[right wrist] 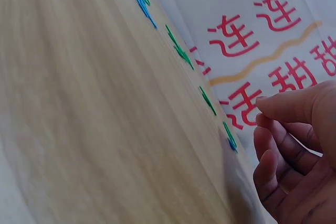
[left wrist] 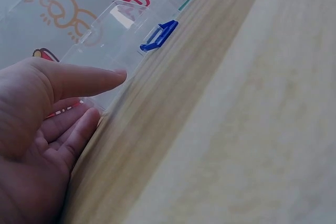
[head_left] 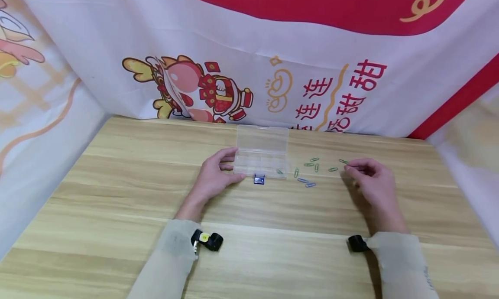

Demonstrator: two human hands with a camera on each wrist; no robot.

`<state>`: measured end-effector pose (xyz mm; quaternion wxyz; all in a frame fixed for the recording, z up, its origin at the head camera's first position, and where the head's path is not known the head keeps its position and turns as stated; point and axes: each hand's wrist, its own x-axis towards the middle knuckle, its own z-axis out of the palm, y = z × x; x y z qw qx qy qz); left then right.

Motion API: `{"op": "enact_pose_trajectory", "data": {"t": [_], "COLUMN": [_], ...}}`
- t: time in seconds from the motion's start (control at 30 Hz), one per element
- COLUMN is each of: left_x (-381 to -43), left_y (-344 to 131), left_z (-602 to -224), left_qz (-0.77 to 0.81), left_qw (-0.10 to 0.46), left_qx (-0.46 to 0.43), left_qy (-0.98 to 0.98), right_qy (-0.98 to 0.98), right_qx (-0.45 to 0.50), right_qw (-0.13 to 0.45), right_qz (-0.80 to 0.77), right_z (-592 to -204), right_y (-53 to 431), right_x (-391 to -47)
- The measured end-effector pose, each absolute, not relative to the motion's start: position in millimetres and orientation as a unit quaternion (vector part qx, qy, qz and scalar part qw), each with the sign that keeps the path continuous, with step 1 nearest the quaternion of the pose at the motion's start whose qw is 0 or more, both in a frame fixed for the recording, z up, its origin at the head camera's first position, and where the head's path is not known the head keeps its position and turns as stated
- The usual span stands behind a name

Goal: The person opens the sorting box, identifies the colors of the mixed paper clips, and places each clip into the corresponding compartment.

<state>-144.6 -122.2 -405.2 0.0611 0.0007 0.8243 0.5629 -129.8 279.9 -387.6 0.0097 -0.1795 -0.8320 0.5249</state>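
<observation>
In the head view a clear plastic box [head_left: 260, 162] lies on the table with its lid [head_left: 262, 138] raised at the back. A blue latch [head_left: 259, 179] is at its front edge. My left hand [head_left: 214, 174] grips the left end, thumb at the front corner and fingers along the side. One green paper clip [head_left: 280, 172] shows inside the box's right part. My right hand [head_left: 372, 177] is beside a green paper clip [head_left: 343, 161] at the right. In the right wrist view the right hand's fingers [right wrist: 286, 103] are curled, thumb and index tips close together, with nothing visible between them.
Green paper clips [head_left: 316, 167] lie scattered between the box and my right hand. Two blue paper clips [head_left: 302, 180] are near the box's front right corner. A printed cloth [head_left: 249, 52] hangs behind the wooden table [head_left: 273, 255]. Each wrist wears a small black camera [head_left: 213, 242].
</observation>
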Motion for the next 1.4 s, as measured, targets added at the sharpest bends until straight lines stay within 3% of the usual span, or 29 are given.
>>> {"op": "enact_pose_trajectory", "data": {"t": [0.2,0.43,0.67,1.4], "left_x": [-145,-145,-144,-144], "left_y": [-124,-123,-123,-122], "left_z": [-405,-404,-404,-403], "left_qz": [0.561,0.561,0.564,0.565], "left_qw": [0.064,0.066,0.07,0.07], "left_qx": [-0.002,-0.007,-0.007,-0.007], "left_qy": [0.825,0.825,0.823,0.822], "right_qy": [-0.845,-0.913,-0.942,-0.943], "right_qx": [-0.184,-0.123,-0.052,-0.024], "right_qw": [0.012,0.049,0.043,0.087], "right_qz": [0.501,0.387,0.329,0.321], "right_z": [-389,-395,-399,-410], "right_y": [284,277,272,268], "right_x": [-131,-134,-138,-136]}}
